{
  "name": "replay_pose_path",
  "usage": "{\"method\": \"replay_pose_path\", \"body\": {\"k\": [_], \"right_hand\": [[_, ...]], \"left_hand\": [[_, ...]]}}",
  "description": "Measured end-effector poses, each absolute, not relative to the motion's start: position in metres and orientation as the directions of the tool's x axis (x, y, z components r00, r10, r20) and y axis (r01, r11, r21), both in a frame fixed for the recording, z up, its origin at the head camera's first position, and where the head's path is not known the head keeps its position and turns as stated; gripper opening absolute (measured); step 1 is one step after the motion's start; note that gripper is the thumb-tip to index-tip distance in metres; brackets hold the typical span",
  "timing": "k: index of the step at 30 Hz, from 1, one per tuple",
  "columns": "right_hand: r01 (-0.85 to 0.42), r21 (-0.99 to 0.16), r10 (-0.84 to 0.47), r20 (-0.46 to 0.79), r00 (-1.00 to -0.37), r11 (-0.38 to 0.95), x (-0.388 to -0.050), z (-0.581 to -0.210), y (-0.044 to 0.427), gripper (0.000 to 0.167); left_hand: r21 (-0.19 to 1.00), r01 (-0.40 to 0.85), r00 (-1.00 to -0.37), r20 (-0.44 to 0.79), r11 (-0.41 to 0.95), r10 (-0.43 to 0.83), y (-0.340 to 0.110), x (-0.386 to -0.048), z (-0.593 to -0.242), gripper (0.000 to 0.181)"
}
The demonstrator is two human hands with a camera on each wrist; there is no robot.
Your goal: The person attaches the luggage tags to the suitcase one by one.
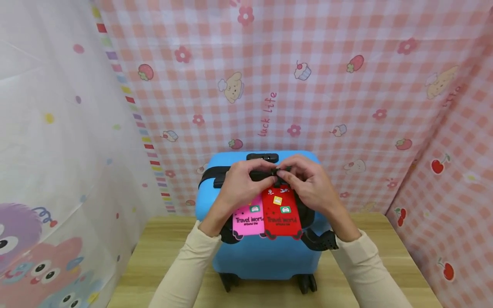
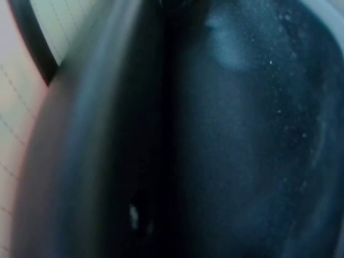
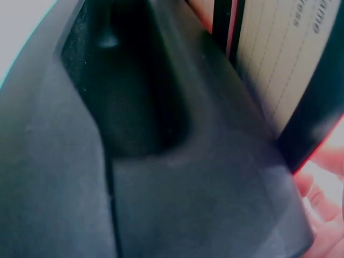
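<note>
A light-blue suitcase (image 1: 265, 263) stands upright, with a pink luggage tag (image 1: 246, 226) and a red luggage tag (image 1: 283, 216) hanging side by side on its front. Above the tags, my left hand (image 1: 239, 183) and right hand (image 1: 313, 183) meet at the black handle (image 1: 259, 175). Both pinch a small black strap (image 1: 275, 172) between thumb and fingers; its exact fastening is hidden. Dark plastic (image 3: 188, 204) fills much of the right wrist view, beside a tag's lined back (image 3: 285, 48) and some fingers (image 3: 322, 215). Mostly blurred dark surface (image 2: 242, 134) appears in the left wrist view.
A black combination lock (image 1: 262, 158) sits on the suitcase top, and wheels (image 1: 307, 283) are under it. It stands on a wood-grain surface (image 1: 165, 256). A pink checked cloth (image 1: 265, 68) hangs behind, and a white patterned curtain (image 1: 69, 128) at left.
</note>
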State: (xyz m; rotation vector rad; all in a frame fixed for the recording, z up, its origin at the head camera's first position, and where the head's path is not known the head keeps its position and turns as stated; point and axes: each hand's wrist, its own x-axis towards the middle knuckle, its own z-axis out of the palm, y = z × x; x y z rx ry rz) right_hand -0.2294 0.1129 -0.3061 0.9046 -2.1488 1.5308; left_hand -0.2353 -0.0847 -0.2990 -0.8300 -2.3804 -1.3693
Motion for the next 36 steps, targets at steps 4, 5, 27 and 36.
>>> {"method": "replay_pose_path", "body": {"k": [4,5,27,36], "right_hand": [[-0.628,-0.74,-0.309,0.556,-0.772,0.239,-0.2287,-0.3067,0.1122,0.011],[-0.622,-0.744,-0.309,0.548,-0.777,0.244,-0.2288,-0.307,0.1121,0.012],[-0.622,-0.747,-0.247,0.573,-0.782,0.235,-0.2295,-0.3074,0.1138,0.006],[-0.605,-0.77,-0.231,0.563,-0.793,0.201,-0.2283,-0.3068,0.1154,0.008]], "left_hand": [[0.705,0.593,-0.804,0.486,0.39,0.343,-0.087,-0.2346,-0.3006,0.024],[0.707,0.59,-0.806,0.482,0.39,0.344,-0.0873,-0.2347,-0.3013,0.023],[0.649,0.587,-0.809,0.496,0.484,0.316,-0.0808,-0.2356,-0.2981,0.021],[0.642,0.583,-0.812,0.49,0.498,0.318,-0.0811,-0.2363,-0.2988,0.02]]}}
